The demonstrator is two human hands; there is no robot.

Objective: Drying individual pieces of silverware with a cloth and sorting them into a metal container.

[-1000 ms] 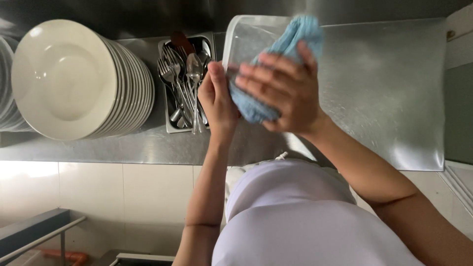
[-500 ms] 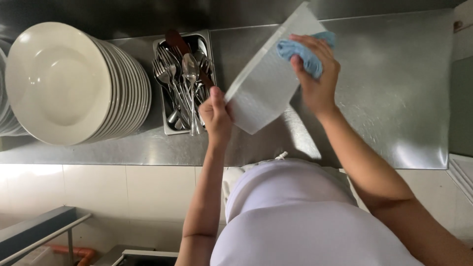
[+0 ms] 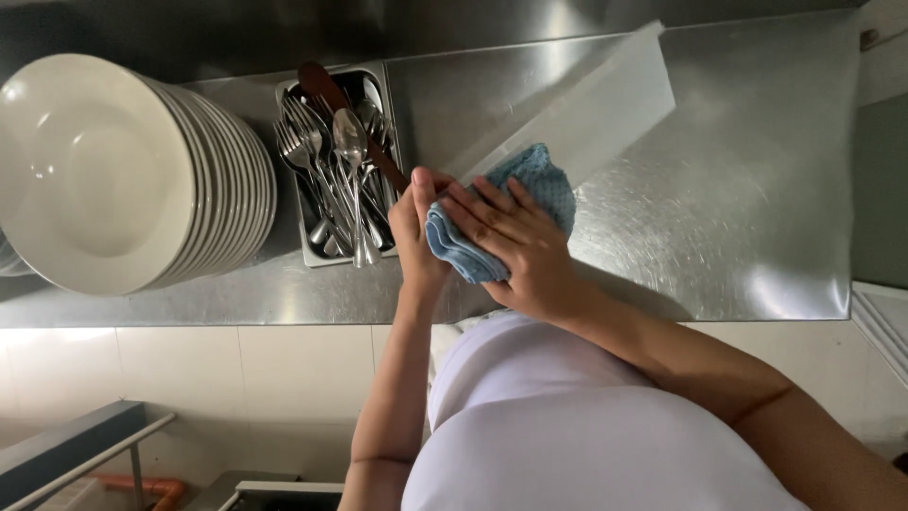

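Above the brushed-steel table [image 3: 719,218], the right hand [image 3: 515,251] is now pressing the blue cloth [image 3: 530,189] low on the frosted plastic board [image 3: 605,104], nearer the left hand [image 3: 416,237] than half a second ago. The left grip is clamping the board's lower end. White plates [image 3: 123,170] and steel cutlery [image 3: 340,170] are standing alongside.

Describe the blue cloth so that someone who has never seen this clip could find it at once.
Start at the steel counter, with its stack of white plates and cutlery tray. Beside that tray, the right hand presses the folded blue cloth against a translucent rectangular board that the left hand steadies. It is the only soft, blue thing among metal, white and clear items.
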